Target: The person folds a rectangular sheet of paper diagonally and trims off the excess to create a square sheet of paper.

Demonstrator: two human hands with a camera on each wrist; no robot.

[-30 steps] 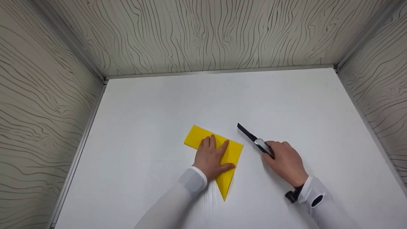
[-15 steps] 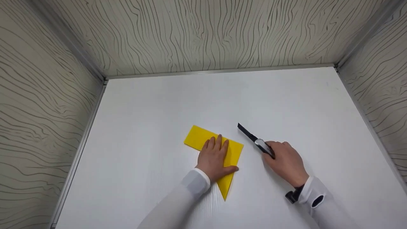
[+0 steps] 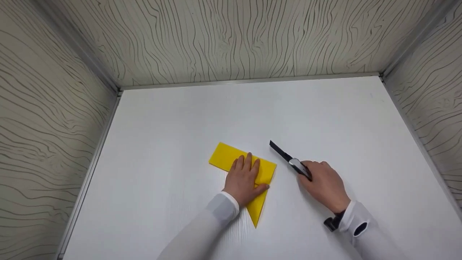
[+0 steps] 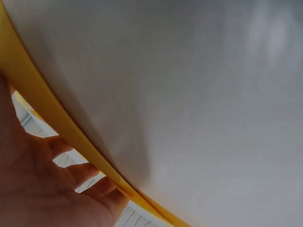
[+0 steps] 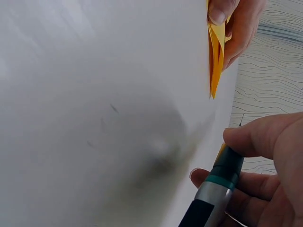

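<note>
A folded piece of yellow paper (image 3: 225,153) lies on the white table, with one long arm toward the upper left and a sharp point toward me. My left hand (image 3: 242,182) rests palm down across its bend, fingers extended and thumb at the right edge. The left wrist view shows the paper's thin edge (image 4: 71,120) beside those fingers. In the right wrist view, layers of the folded paper (image 5: 216,56) stand slightly apart. To the right, my right hand (image 3: 325,186) grips a utility knife (image 3: 295,164). Its dark blade (image 3: 277,148) extends toward the upper left, apart from the paper.
The white table (image 3: 162,126) has wood-grain patterned panels around it: a back wall (image 3: 231,39) and a side wall on each hand. Metal strips run along the table's edges. A black band (image 3: 334,221) sits on the right wrist.
My left hand has slid slightly right over the paper, its fingers drawing closer together, and the thumb has then shifted a little upward. The right hand and knife stay in place.
</note>
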